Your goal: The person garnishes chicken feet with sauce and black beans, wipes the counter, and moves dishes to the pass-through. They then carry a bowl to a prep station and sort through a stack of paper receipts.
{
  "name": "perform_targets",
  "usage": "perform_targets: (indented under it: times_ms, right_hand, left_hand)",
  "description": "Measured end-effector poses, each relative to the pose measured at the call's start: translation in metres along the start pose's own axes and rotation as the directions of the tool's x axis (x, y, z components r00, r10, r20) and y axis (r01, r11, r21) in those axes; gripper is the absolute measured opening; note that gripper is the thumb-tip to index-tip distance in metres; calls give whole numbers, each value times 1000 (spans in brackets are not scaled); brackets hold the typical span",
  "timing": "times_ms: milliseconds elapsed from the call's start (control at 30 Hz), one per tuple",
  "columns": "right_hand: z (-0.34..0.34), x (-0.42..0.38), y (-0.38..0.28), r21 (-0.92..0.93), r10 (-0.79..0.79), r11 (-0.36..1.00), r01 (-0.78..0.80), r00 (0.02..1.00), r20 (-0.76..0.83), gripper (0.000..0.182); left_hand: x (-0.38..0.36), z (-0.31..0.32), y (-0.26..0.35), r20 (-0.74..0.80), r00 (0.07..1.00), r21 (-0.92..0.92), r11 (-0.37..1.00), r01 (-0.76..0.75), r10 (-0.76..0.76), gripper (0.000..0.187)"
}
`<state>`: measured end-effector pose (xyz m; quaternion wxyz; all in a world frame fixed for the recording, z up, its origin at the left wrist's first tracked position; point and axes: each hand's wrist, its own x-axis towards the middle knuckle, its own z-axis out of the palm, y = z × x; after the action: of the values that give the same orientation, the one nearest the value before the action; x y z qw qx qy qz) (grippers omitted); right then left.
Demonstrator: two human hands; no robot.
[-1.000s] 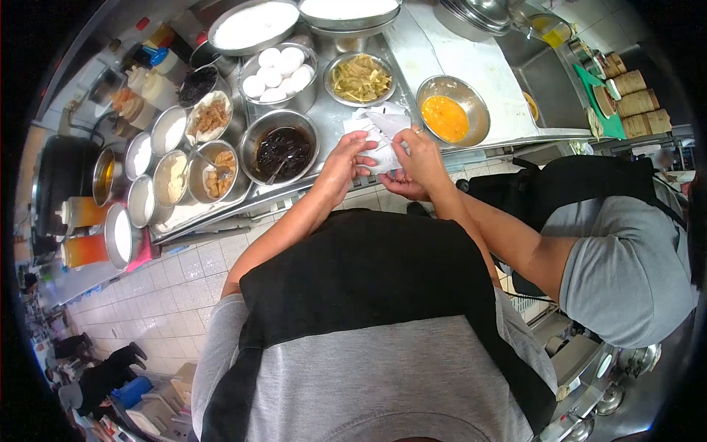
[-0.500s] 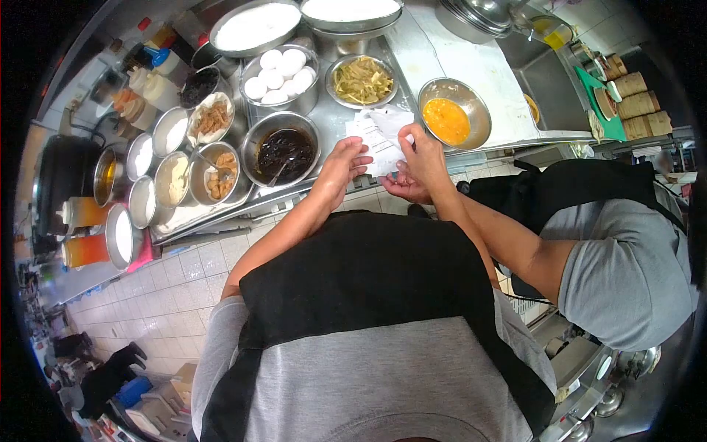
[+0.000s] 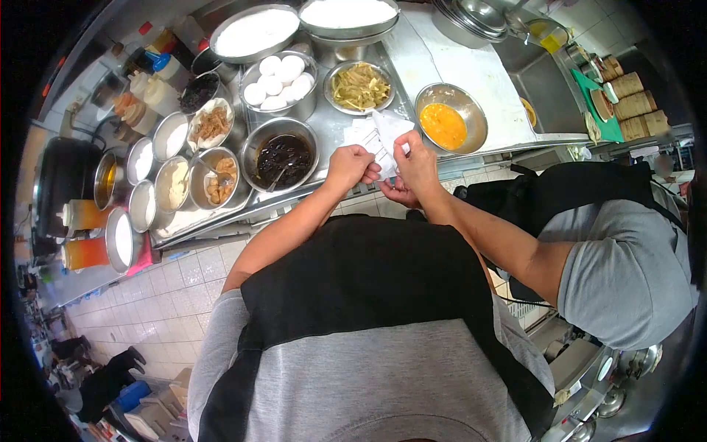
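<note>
My left hand [image 3: 350, 166] is closed, its fingertips pinched on the near left side of some white paper slips [image 3: 386, 137] with lines printed on them. My right hand [image 3: 418, 160] pinches the same slips from the right, thumb and finger pressed together. Just below it, a third hand [image 3: 400, 193] shows partly, fingers curled; it seems to belong to the person on the right, and its grip is hidden. Close to my left hand stands a metal bowl of dark sauce [image 3: 283, 158] with a spoon in it. Right of the slips is a bowl of beaten egg [image 3: 443, 125].
Behind the slips sit a dish of green-yellow pickled vegetables [image 3: 360, 86] and a bowl of white eggs [image 3: 275, 82]. Several seasoning bowls [image 3: 174, 182] crowd the left. A sink [image 3: 541, 81] lies at the back right. A person in a grey sleeve [image 3: 626, 272] stands close on my right.
My left hand has closed from spread fingers onto the paper slips and moved slightly right. My right hand stays pinched on them, a little lower and further left.
</note>
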<state>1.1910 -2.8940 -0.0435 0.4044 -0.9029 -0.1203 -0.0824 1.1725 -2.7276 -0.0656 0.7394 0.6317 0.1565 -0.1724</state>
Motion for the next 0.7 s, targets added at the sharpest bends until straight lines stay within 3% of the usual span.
perform_targets:
  times_ms: [467,700]
  right_hand:
    - [-3,4,3,23,-65,998,65,998,3,12]
    - [-7,8,1,71,19,997,-18,1000,-13,10]
  left_hand:
    - [-6,2,3,17,1000,-32,999,27,-27,13]
    - [-5,0,6,4,1000,-66,997,31,-31,12]
